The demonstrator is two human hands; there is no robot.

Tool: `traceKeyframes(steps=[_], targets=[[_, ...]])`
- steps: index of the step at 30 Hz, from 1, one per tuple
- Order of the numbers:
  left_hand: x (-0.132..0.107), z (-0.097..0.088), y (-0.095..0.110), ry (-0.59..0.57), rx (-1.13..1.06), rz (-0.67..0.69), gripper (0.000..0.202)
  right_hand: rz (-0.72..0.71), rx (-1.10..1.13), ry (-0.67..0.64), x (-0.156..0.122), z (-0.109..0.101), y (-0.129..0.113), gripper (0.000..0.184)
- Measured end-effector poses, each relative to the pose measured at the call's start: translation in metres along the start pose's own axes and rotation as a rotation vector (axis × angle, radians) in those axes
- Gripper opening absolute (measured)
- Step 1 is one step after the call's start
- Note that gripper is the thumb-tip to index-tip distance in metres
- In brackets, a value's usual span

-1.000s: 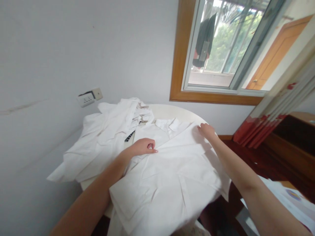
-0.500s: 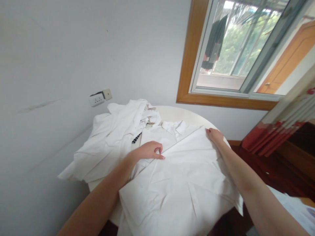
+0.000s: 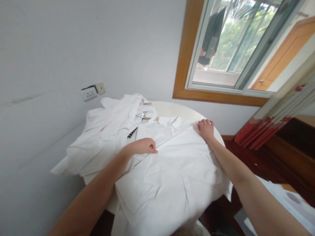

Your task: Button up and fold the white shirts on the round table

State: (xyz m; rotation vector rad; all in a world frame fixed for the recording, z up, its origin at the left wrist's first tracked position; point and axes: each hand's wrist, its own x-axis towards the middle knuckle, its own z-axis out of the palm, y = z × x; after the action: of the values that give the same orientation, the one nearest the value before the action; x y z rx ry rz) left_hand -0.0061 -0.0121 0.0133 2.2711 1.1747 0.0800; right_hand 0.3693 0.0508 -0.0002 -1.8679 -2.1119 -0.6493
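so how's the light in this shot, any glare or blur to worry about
Head view: daylight through the window washes out to white in spots near the top; head view: the white shirt is pale, so its folds show only faintly; head view: the wall darkens toward the lower left; head view: fine detail looks soft, greenery especially.

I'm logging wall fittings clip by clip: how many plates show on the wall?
2. The white socket plate is above the heap of white clothes; the smaller beige plate sits just right of it. The heap may hide others.
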Motion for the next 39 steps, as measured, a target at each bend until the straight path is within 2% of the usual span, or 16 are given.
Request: traceKeyframes(steps=[2,4,7,10,12,15,18,21,23,27,35,37,39], targets=[[-0.006,-0.005,0.006,-0.037,0.012,-0.030,0.040,-0.164,0.061,-0.084,-0.007,-0.006,-0.012,0.036],[-0.014,-0.010,0.011,-0.077,0.037,-0.047,0.043,-0.248,0.146,-0.177,-0.017,-0.007,-0.023,0.037],[-0.027,-0.014,0.015,-0.120,0.033,-0.012,0.049,-0.244,0.248,-0.253,-0.036,0.002,-0.030,0.046],[-0.043,-0.008,0.014,-0.123,-0.007,-0.016,0.053,-0.244,0.289,-0.291,-0.050,0.010,-0.027,0.060],[-0.058,0.002,0.015,-0.042,0.000,-0.096,0.052,-0.274,0.309,-0.326,-0.053,0.011,-0.024,0.067],[-0.085,0.024,0.022,0.160,0.063,-0.240,0.045,-0.320,0.316,-0.368,-0.053,0.009,-0.023,0.075],[-0.108,0.049,0.032,0.303,0.178,-0.353,0.039,-0.338,0.299,-0.355,-0.053,0.003,-0.025,0.073],[-0.118,0.068,0.039,0.429,0.352,-0.359,0.036,-0.380,0.289,-0.291,-0.057,-0.005,-0.029,0.063],[-0.119,0.074,0.039,0.452,0.449,-0.331,0.036,-0.435,0.299,-0.257,-0.062,-0.011,-0.033,0.056],[-0.117,0.071,0.035,0.375,0.516,-0.290,0.039,-0.515,0.367,-0.283,-0.079,-0.019,-0.046,0.056],[-0.126,0.054,0.024,0.220,0.485,-0.332,0.049,-0.508,0.407,-0.307,-0.088,-0.023,-0.052,0.060],[-0.128,0.052,0.027,0.225,0.517,-0.341,0.049,-0.498,0.416,-0.313,-0.087,-0.023,-0.052,0.058],[-0.128,0.049,0.035,0.295,0.581,-0.295,0.045,-0.494,0.422,-0.320,-0.087,-0.022,-0.052,0.057]])
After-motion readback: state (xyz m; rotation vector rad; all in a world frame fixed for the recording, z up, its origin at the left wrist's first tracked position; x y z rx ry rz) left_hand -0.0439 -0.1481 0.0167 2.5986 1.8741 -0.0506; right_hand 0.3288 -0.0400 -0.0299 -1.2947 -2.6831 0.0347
